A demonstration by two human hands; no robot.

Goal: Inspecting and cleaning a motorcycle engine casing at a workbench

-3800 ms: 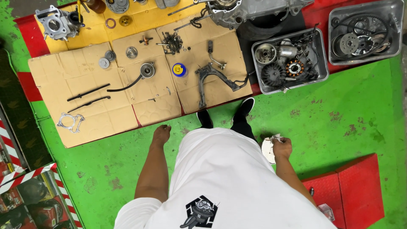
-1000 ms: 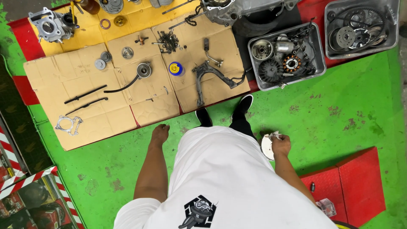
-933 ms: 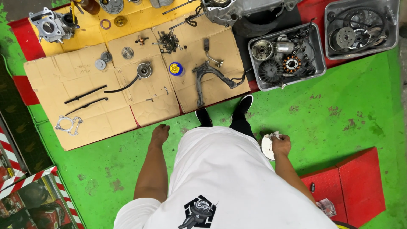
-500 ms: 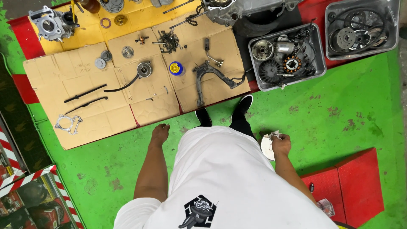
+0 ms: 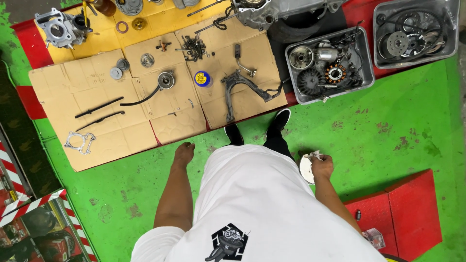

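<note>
Green floor (image 5: 403,126), person standing, view straight down. Cardboard (image 5: 155,97) at 11 o'clock, engine parts spread on it. 2 grey trays (image 5: 330,65) of parts at 1 o'clock. Right hand (image 5: 322,166) at 3 o'clock, fingers closed on round metal disc (image 5: 306,169) plus pale rag (image 5: 314,155). Left hand (image 5: 184,153) at 9 o'clock, hanging empty, fingers loosely curled. Risk: disc held at side through rag; rag may slide, disc could drop onto floor near shoes (image 5: 280,121).
</note>
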